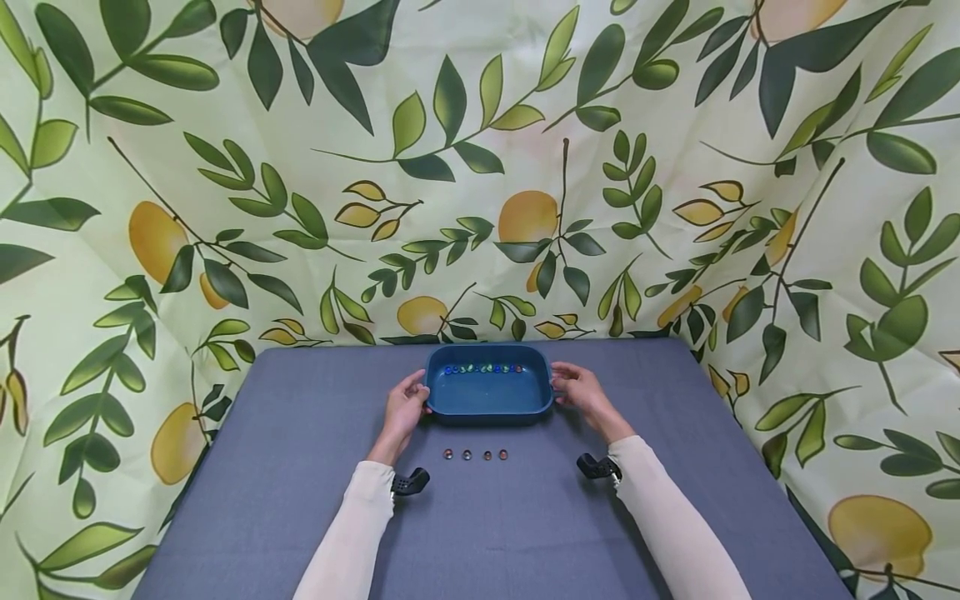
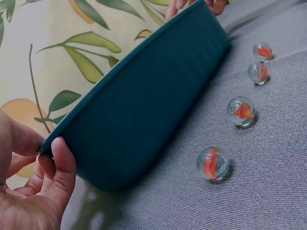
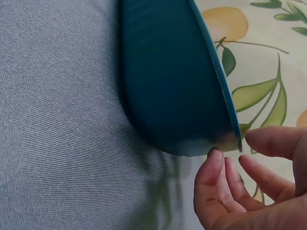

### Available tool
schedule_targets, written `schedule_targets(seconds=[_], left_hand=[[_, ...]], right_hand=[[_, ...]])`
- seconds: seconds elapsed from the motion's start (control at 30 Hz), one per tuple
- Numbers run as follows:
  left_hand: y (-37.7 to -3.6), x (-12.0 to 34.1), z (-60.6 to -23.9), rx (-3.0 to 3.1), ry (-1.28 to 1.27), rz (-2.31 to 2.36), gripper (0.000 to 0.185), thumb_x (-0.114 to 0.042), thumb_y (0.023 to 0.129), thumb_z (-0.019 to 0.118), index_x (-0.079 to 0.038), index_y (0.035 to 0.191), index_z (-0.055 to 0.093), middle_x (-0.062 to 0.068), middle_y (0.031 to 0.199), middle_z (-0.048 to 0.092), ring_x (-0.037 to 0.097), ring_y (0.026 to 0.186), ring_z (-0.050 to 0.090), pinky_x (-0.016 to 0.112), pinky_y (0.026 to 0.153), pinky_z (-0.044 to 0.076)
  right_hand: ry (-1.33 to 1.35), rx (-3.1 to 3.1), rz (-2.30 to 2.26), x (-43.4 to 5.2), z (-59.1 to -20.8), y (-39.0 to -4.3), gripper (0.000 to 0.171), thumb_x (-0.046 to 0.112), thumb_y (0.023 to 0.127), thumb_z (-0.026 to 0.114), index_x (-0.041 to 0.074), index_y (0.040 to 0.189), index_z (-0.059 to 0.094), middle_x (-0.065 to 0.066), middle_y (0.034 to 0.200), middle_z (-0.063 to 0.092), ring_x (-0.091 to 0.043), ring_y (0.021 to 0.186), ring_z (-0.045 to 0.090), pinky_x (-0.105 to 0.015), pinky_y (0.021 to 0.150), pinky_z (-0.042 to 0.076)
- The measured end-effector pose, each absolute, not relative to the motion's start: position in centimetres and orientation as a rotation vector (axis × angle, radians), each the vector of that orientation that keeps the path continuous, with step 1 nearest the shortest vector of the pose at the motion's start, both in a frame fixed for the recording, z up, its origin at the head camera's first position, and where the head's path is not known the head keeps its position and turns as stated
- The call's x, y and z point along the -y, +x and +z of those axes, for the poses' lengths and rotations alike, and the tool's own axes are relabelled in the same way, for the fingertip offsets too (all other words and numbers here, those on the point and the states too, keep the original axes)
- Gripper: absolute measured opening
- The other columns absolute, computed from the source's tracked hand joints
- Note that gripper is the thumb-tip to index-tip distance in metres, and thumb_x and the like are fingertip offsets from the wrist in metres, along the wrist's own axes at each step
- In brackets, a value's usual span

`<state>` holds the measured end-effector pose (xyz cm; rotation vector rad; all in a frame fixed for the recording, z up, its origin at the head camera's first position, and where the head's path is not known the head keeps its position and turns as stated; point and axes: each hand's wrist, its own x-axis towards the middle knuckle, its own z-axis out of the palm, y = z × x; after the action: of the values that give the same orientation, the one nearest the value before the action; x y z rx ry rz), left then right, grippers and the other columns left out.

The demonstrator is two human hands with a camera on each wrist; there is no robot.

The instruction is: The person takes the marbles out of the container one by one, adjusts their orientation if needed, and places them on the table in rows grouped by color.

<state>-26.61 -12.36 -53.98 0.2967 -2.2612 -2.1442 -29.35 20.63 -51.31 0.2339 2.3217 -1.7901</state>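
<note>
A blue rectangular baking dish with rounded corners sits near the far edge of the table. Along its far inner side runs a row of several small glass marbles, mostly blue and green. My left hand grips the dish's left end, thumb and fingers pinching at the rim in the left wrist view. At the opposite end, my right hand holds the rim between thumb and fingers. Several clear marbles with orange-red swirls lie on the cloth in front of the dish, in a spaced row.
Grey-blue cloth covers the table. A leaf-and-fruit patterned curtain stands right behind the table and along both sides. Each wrist wears a black camera mount, the left one near the loose marbles.
</note>
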Motion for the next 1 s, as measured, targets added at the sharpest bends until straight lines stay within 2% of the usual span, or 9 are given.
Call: schedule_targets(seconds=[0.17, 0.5, 0.57, 0.7, 0.8, 0.9, 1.0], left_hand=[[-26.7, 12.1, -53.9, 2.263, 0.288, -2.144, 0.044, -0.006, 0.098, 0.053, -0.007, 0.142, 0.05, 0.007, 0.097, 0.05, 0.014, 0.07, 0.052, 0.03, 0.067, 0.053], [-26.7, 12.1, -53.8, 2.283, 0.306, -2.124, 0.045, -0.005, 0.097, 0.053, -0.006, 0.142, 0.05, 0.007, 0.098, 0.05, 0.016, 0.071, 0.054, 0.032, 0.067, 0.054], [-26.7, 12.1, -53.7, 2.294, 0.31, -2.074, 0.045, -0.004, 0.095, 0.054, -0.005, 0.14, 0.052, 0.01, 0.101, 0.051, 0.019, 0.078, 0.054, 0.034, 0.071, 0.053], [-26.3, 11.7, -53.1, 2.351, 0.258, -1.782, 0.046, -0.005, 0.088, 0.058, -0.006, 0.135, 0.057, 0.014, 0.117, 0.055, 0.026, 0.105, 0.053, 0.041, 0.091, 0.047], [-26.3, 10.9, -51.9, 2.359, 0.14, -1.571, 0.044, -0.006, 0.086, 0.06, -0.006, 0.13, 0.062, 0.015, 0.123, 0.058, 0.031, 0.116, 0.052, 0.045, 0.097, 0.045], [-26.4, 9.7, -50.5, 2.344, -0.003, -1.51, 0.036, -0.006, 0.088, 0.062, -0.006, 0.124, 0.066, 0.014, 0.114, 0.063, 0.03, 0.108, 0.059, 0.044, 0.088, 0.05], [-26.7, 8.4, -49.3, 2.347, -0.106, -1.485, 0.03, -0.007, 0.089, 0.065, -0.004, 0.119, 0.069, 0.012, 0.103, 0.067, 0.026, 0.094, 0.065, 0.036, 0.079, 0.052]], right_hand=[[0.25, -2.308, -1.788, -20.5, -51.4, -29.4, 0.047, 0.007, 0.095, 0.058, 0.007, 0.141, 0.05, -0.013, 0.123, 0.057, -0.012, 0.087, 0.056, -0.027, 0.073, 0.052], [0.31, -2.219, -1.901, -20.2, -51.8, -29.6, 0.046, 0.0, 0.093, 0.058, 0.005, 0.139, 0.052, -0.006, 0.11, 0.054, -0.012, 0.078, 0.052, -0.026, 0.068, 0.049], [0.314, -2.191, -1.925, -20.2, -51.9, -29.7, 0.047, 0.0, 0.093, 0.057, 0.005, 0.139, 0.052, -0.005, 0.109, 0.054, -0.011, 0.076, 0.052, -0.027, 0.068, 0.049], [0.315, -2.159, -1.944, -20.1, -52.0, -29.7, 0.048, -0.001, 0.093, 0.057, 0.005, 0.14, 0.05, -0.004, 0.107, 0.054, -0.01, 0.076, 0.052, -0.027, 0.069, 0.05], [0.316, -2.157, -1.953, -20.2, -51.9, -29.7, 0.048, -0.001, 0.094, 0.056, 0.005, 0.14, 0.05, -0.004, 0.108, 0.054, -0.01, 0.077, 0.052, -0.027, 0.069, 0.05], [0.325, -2.163, -1.961, -20.2, -51.9, -29.7, 0.047, 0.0, 0.094, 0.056, 0.005, 0.14, 0.05, -0.005, 0.11, 0.054, -0.01, 0.077, 0.052, -0.026, 0.069, 0.05], [0.331, -2.164, -1.951, -20.2, -52.0, -29.7, 0.047, 0.001, 0.094, 0.056, 0.006, 0.14, 0.051, -0.007, 0.112, 0.054, -0.011, 0.079, 0.052, -0.027, 0.071, 0.05]])
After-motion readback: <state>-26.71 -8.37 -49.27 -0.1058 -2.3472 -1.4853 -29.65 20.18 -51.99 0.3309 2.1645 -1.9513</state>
